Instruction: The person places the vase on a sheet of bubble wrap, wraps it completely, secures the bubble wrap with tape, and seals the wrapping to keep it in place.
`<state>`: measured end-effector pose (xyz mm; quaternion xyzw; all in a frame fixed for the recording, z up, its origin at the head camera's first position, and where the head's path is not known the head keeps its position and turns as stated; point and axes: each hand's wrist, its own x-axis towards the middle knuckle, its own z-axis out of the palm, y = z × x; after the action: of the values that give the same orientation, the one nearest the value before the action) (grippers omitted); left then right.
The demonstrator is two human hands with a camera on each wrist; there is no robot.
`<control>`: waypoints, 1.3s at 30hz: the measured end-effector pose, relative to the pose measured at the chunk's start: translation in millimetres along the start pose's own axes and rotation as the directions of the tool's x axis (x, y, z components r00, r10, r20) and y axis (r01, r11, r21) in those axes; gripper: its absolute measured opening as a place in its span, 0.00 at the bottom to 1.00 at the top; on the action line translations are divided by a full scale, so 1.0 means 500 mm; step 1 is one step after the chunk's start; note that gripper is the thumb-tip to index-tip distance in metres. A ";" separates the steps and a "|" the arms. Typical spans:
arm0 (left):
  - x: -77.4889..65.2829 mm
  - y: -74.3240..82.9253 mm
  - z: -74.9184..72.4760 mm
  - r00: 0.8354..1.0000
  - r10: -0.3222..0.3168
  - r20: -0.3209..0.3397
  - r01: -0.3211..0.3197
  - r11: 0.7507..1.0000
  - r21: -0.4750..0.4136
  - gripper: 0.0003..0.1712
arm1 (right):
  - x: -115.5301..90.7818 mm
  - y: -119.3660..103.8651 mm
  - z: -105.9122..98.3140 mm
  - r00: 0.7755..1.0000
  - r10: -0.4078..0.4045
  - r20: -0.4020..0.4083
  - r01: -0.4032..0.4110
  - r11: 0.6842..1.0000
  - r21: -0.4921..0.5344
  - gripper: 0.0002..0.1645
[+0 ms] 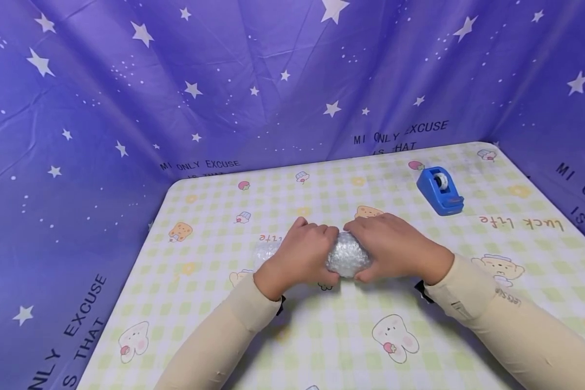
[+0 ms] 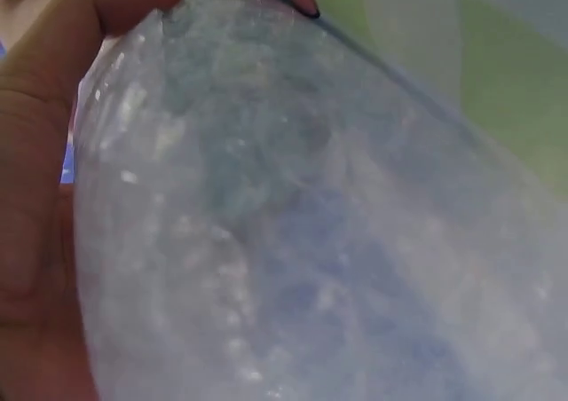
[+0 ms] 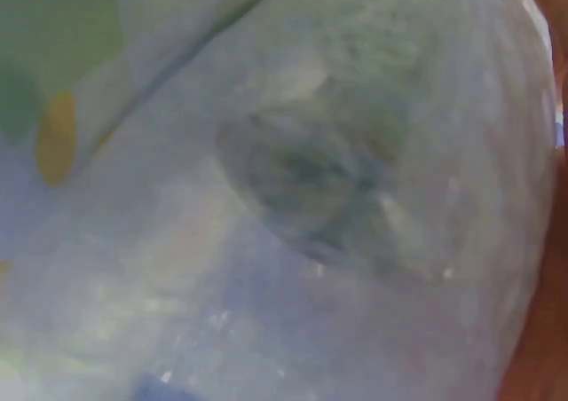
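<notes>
A rolled bundle of clear bubble wrap [image 1: 348,255] lies across the middle of the table, between the two hands. My left hand [image 1: 302,254] grips it from the left, with the thumb on the near side and the fingers over the far side. From the right, my right hand [image 1: 395,246] holds it in the same way, thumb nearest me. A loose end of the wrap shows left of the left hand. In the left wrist view the bubble wrap [image 2: 266,206] fills most of the picture, and something greenish shows dimly through it. Close up in the right wrist view, the bubble wrap [image 3: 399,268] looks folded and blurred.
A blue tape dispenser [image 1: 441,192] with a roll of tape stands at the back right of the table. Under everything lies a green-and-white checked tablecloth [image 1: 341,336] with cartoon prints. A purple star-printed curtain [image 1: 273,124] hangs behind and beside the table.
</notes>
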<state>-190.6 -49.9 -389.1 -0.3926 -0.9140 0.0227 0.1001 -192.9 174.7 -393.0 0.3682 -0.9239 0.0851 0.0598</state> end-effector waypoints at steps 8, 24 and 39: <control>0.004 -0.011 -0.013 0.993 0.011 0.116 0.002 0.993 -0.116 0.36 | -0.005 0.003 0.001 0.996 -0.064 -0.057 0.064 0.998 0.010 0.42; -0.007 -0.024 -0.015 1.000 0.009 -0.027 -0.014 0.978 -0.209 0.33 | 0.022 0.018 -0.021 0.988 0.044 0.146 -0.074 0.976 0.205 0.35; 0.024 -0.058 -0.020 0.996 0.010 0.085 0.026 0.914 -0.406 0.26 | -0.021 0.082 -0.059 0.976 0.214 0.036 -0.216 0.946 0.241 0.49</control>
<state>-217.3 -61.5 -373.9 -0.3998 -0.9037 -0.1513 -0.0226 -212.0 217.0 -370.5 0.2703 -0.9413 0.2022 -0.0001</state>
